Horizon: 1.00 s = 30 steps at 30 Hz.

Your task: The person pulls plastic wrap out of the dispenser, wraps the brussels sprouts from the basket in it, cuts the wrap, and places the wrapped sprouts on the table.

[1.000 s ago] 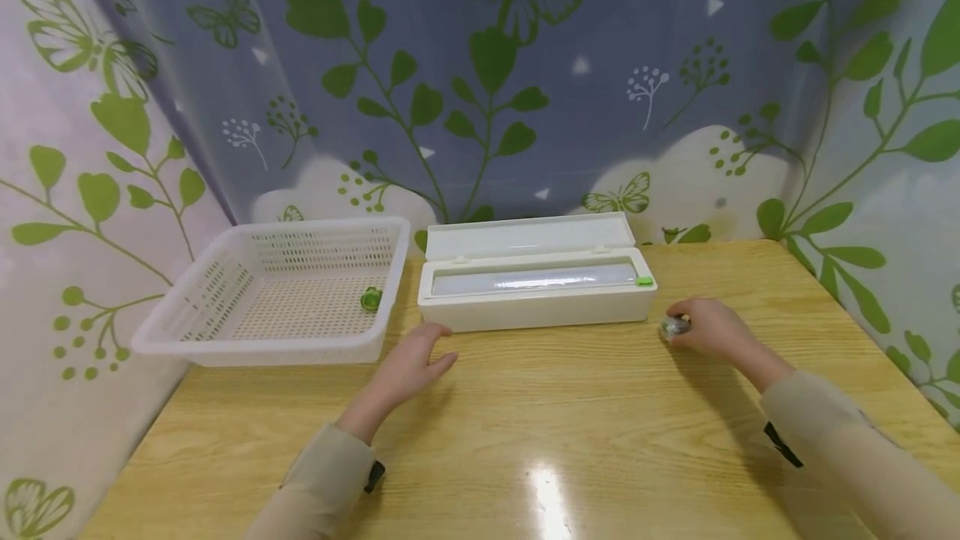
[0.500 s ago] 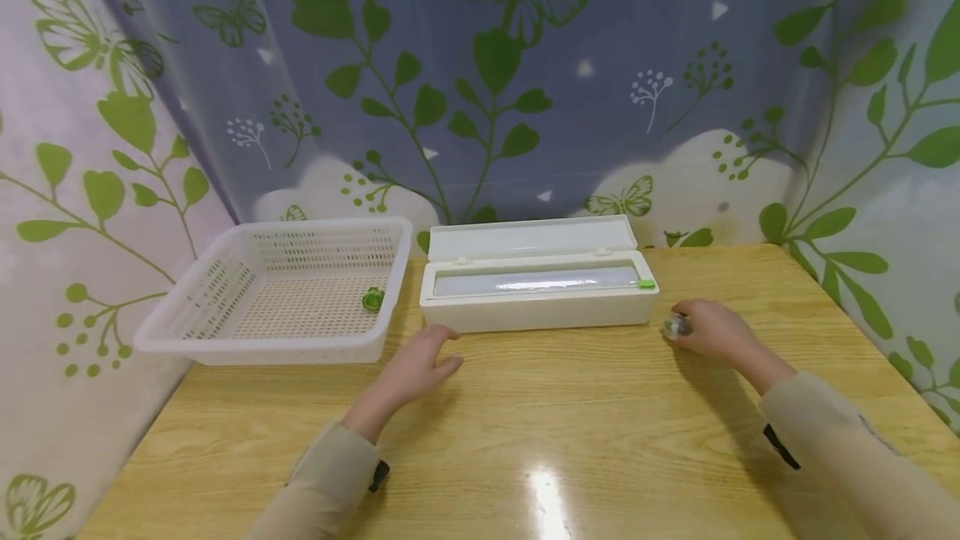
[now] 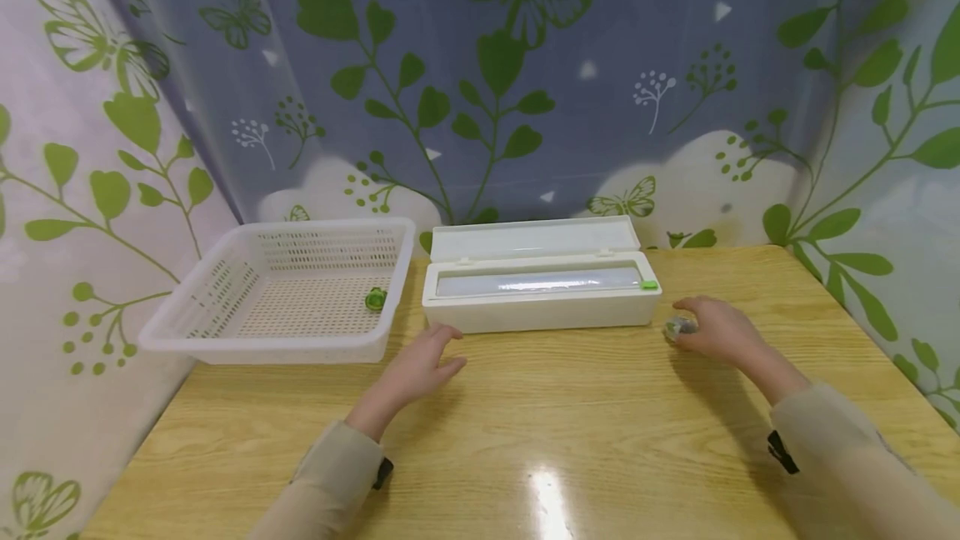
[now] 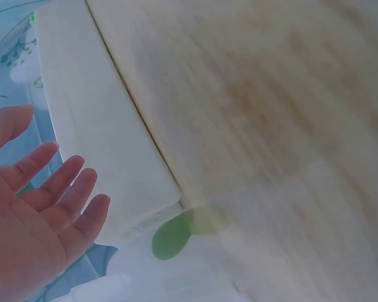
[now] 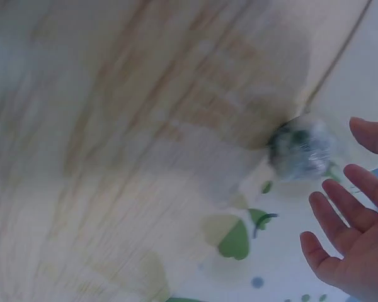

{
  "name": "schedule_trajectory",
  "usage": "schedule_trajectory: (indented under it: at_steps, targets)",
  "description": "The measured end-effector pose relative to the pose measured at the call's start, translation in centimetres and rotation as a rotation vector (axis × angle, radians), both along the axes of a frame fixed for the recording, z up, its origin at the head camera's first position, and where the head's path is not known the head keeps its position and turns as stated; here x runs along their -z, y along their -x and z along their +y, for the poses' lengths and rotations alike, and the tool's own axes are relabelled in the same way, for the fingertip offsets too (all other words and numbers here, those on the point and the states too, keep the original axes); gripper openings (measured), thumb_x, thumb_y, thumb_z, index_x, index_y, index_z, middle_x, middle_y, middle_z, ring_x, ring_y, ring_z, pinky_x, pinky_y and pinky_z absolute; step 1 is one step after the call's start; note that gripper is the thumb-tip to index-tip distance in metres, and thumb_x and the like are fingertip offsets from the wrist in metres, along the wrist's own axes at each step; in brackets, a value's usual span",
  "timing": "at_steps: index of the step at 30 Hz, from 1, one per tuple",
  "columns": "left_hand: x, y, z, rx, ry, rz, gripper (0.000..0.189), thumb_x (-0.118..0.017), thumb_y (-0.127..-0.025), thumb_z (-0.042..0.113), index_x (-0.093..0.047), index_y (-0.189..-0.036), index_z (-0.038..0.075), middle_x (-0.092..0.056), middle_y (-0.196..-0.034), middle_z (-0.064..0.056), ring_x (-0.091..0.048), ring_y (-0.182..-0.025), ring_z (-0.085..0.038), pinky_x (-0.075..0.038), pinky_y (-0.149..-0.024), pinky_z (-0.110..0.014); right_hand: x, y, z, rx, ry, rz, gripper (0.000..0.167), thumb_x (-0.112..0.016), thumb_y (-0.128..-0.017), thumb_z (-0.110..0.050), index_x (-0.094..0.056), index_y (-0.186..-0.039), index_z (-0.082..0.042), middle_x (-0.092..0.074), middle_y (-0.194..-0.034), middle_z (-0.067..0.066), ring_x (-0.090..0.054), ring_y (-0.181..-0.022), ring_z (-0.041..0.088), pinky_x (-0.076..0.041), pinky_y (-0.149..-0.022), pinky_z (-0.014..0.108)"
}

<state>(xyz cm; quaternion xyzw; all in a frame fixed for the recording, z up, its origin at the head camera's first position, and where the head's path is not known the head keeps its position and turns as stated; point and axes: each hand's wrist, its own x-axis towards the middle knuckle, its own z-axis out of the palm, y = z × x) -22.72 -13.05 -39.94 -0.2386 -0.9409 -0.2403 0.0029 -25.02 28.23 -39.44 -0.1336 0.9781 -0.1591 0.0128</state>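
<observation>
My right hand (image 3: 722, 330) is beside a small round bundle in shiny clear film (image 3: 678, 328), which sits on the table. In the right wrist view the fingers are spread and the bundle (image 5: 300, 149) lies apart from them, with dark green showing through its wrap. The left hand (image 3: 417, 367) hovers by the front left corner of a white cling film dispenser (image 3: 540, 315), fingers relaxed and holding nothing. The dispenser's lid (image 3: 536, 238) is raised at the back. Inside lies a shiny film roll (image 3: 536, 282), and a green slider (image 3: 648, 285) sits at the right end.
A white plastic basket (image 3: 262, 346) with perforated walls stands at the left, and a small green round thing (image 3: 376, 299) lies inside it. The wooden table (image 3: 570, 423) meets a curtain (image 3: 517, 148) printed with leaves and butterflies at the back.
The right hand's fingers have loosened and drawn slightly right, away from the wrapped bundle, which stays on the table. The left hand has hardly moved; the whole view has shifted a little.
</observation>
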Motion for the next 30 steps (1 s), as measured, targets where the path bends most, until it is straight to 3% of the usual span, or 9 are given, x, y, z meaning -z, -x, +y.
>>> schedule_trajectory:
  at_steps: [8, 14, 22, 30]
  targets:
    - [-0.4, 0.3, 0.2, 0.005, -0.013, 0.047, 0.035, -0.058, -0.085, 0.021, -0.052, -0.113, 0.001, -0.052, -0.111, -0.012, -0.049, -0.103, -0.026, -0.041, -0.087, -0.038, -1.3, -2.0, -1.9, -0.035, 0.103, 0.117, 0.041, -0.064, -0.078, -0.013, -0.054, -0.110, 0.010, -0.052, -0.109, 0.029, -0.047, -0.100, 0.044, -0.039, -0.080, 0.054]
    - [-0.7, 0.7, 0.8, -0.014, -0.035, 0.065, 0.034, -0.058, -0.086, 0.019, -0.051, -0.114, 0.001, -0.050, -0.115, -0.014, -0.048, -0.106, -0.027, -0.040, -0.087, -0.039, -1.7, -2.4, -3.5, -0.056, 0.160, 0.173, 0.039, -0.065, -0.078, -0.012, -0.056, -0.110, 0.008, -0.054, -0.109, 0.027, -0.048, -0.100, 0.043, -0.040, -0.080, 0.053]
    - [-1.5, 2.9, 2.1, -0.040, -0.009, 0.215, 0.033, -0.059, -0.085, 0.016, -0.051, -0.111, -0.003, -0.052, -0.112, -0.015, -0.048, -0.106, -0.028, -0.040, -0.088, -0.037, -2.6, -0.5, -5.8, -0.102, 0.154, 0.214, 0.037, -0.063, -0.082, -0.013, -0.055, -0.112, 0.006, -0.055, -0.109, 0.022, -0.050, -0.101, 0.037, -0.040, -0.083, 0.049]
    - [-1.3, 5.1, 3.1, -0.077, 0.190, 0.293, 0.045, -0.058, -0.086, 0.026, -0.050, -0.120, -0.001, -0.052, -0.118, -0.016, -0.049, -0.107, -0.029, -0.042, -0.085, -0.041, -2.4, 2.2, -7.5, -0.171, -0.010, 0.227, 0.043, -0.063, -0.082, -0.013, -0.051, -0.117, 0.008, -0.052, -0.113, 0.025, -0.048, -0.104, 0.038, -0.039, -0.085, 0.048]
